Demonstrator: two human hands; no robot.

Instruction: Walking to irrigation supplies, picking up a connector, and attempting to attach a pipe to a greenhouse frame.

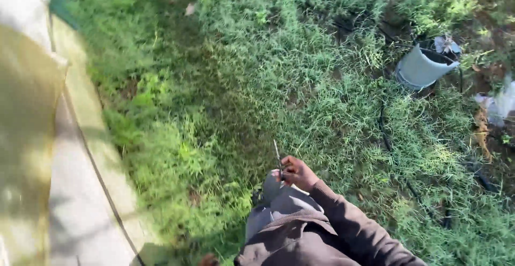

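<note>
Head view, looking down at grass (225, 83). Our right hand (298, 172) is low in frame, sleeve (348, 228) brown and running to the bottom edge. Fingers curled together, pinched on a thin rod (277, 156) — pale, slim, tilted a little left of upright, its tip sticking up above the knuckles over the grass. Can't tell what the rod is; too small and blurred. Left hand is not visible; only a sliver of something at the bottom edge near the jacket (289, 228), which we can't identify. Jacket bunches below the right hand, grey-brown, with a grey fold just left of the fist. Left side of the frame: a pale concrete strip (80, 191) running diagonally, in dappled shade, with a thin dark line along its edge. Far left is a blurred yellow-white surface, very close to the camera. Upper right: a grey bucket (421, 67) tipped on its side, mouth facing up-right, sitting on bare dirt well away from the hand. A black hose (383, 132) snakes from near the bucket down through the grass towards the lower right. White plastic scrap (499, 105) at the right edge, just beyond the bucket. Grass is long, half sunlit, half shaded.
</note>
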